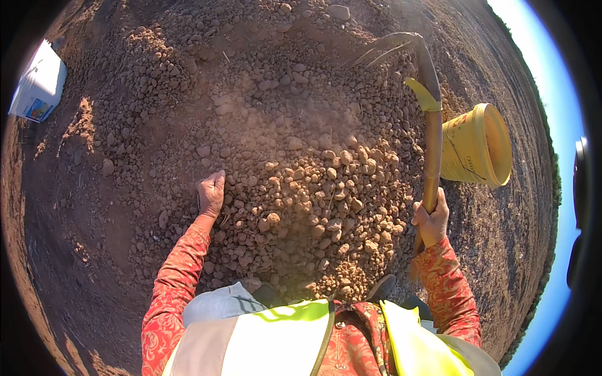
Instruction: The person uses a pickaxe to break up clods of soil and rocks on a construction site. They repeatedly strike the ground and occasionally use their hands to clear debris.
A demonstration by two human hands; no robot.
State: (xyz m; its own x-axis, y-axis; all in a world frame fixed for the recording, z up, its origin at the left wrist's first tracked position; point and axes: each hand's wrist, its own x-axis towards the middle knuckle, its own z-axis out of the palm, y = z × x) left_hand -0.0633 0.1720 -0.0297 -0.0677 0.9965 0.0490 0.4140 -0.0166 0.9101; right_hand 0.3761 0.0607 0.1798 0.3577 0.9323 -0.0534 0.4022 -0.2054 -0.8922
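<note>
My right hand (431, 218) is wrapped around the wooden handle of a short fork hoe (433, 141). Its bent metal tines (383, 49) reach into the soil beyond, and a strip of yellow material is tied where the metal meets the wood. Over the loose clods of dry soil (301, 192), my left hand (211, 193) is curled into a fist, thumb side up. Nothing shows between its fingers, though the palm side is hidden. Hazy dust hangs over the ground between my hands.
Right of the hoe handle, a yellow plastic bucket (454, 150) leans with its mouth to the right. A white plastic container (44, 82) with a picture label stands at the far left. My shoe (382, 286) rests by the clods. A larger stone or clod (339, 12) lies far ahead.
</note>
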